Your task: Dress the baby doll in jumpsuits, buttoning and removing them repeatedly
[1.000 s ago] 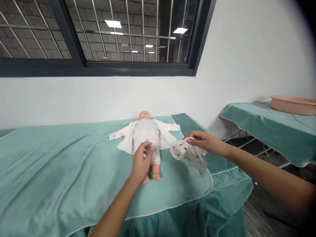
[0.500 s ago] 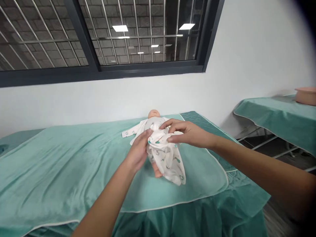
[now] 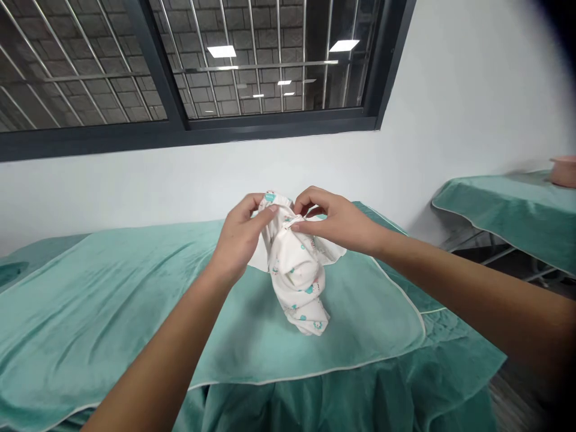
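While the left hand [image 3: 236, 240] and right hand [image 3: 337, 225] pinch shut on its bunched rim, the garment [image 3: 299, 276] hangs over the towel [image 3: 135, 300], toward the far edge. Judged step: gathering the opening. The next move calls for even grips on both sides.
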Demonstrator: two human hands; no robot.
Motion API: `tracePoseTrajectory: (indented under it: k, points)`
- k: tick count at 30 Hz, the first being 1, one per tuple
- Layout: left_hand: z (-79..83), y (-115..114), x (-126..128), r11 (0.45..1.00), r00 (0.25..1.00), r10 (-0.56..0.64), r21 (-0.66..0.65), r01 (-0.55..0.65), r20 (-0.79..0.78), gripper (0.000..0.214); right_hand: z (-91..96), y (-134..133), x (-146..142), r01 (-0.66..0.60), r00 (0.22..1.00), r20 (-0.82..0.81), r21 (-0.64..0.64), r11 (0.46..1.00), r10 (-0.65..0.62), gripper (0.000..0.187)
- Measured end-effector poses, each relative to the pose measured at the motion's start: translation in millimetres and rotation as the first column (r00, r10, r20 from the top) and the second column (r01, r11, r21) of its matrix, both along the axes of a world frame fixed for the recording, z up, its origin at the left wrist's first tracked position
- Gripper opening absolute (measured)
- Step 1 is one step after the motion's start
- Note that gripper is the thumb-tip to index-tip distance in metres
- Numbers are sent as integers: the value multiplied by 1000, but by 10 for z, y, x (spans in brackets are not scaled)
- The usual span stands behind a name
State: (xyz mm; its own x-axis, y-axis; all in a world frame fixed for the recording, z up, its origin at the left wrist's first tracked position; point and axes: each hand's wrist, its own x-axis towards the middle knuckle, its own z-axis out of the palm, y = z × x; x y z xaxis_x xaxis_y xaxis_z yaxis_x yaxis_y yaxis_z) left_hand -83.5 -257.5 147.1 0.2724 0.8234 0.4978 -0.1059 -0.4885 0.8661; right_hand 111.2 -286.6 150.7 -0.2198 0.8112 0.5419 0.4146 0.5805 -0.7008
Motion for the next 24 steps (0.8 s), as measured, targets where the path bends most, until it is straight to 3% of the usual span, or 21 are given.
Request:
tracePoseTrajectory:
  k: [2,5,10,14,16,20,24]
  points:
    - [46,4,-10,998,997,24,55,-28,70,11,23,2,-60,50,998,-34,-31,998,-51,25]
    - [86,-23,-7,1000,984,-18,15,16,178,15,10,20,-129,53,994,-90,-122,991,-64,37]
    - [135,-12,-58,993,946,-51,-83,82,320,15,29,-4,-117,-215,955,-263,-286,934,139,34]
    - [149,95,-204,985,935,-34,-149,92,352,13,99,-53,-33,-328,925,-308,-350,878,222,37]
    - [139,145,-286,973,948,-85,-181,146,307,16,117,-59,5,-337,923,-304,-340,878,236,39]
    - [119,179,-357,931,950,-305,-189,312,66,23,91,-24,14,-255,913,-376,-231,939,156,41]
    - [113,122,-234,922,886,-368,-235,308,-283,33,20,31,-54,-212,908,-402,-199,957,118,40]
